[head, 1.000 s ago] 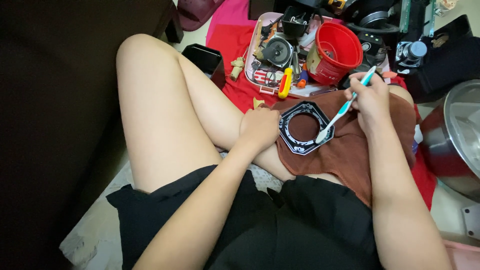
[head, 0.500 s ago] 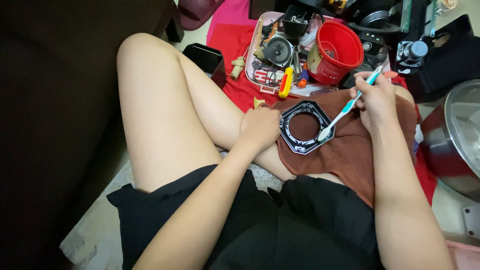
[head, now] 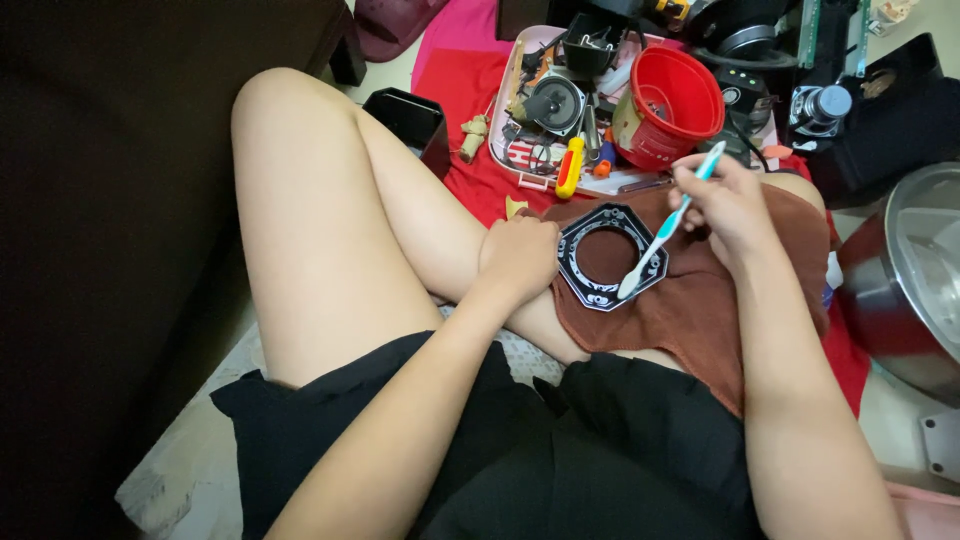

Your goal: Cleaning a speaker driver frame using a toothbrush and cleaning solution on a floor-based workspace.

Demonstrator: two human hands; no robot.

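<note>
Both hands were busy: the left hand (head: 520, 255) pinned the black octagonal ring (head: 612, 256) on the brown towel (head: 700, 300); the right hand (head: 725, 205) gripped a toothbrush (head: 668, 224). Short, light strokes looked wisest.

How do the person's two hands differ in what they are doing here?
The right hand grips a toothbrush with its bristle end on the black octagonal ring; the left hand holds no tool and presses the ring's left edge. The right hand sits raised, the left low. Both work over the brown cloth.
</note>
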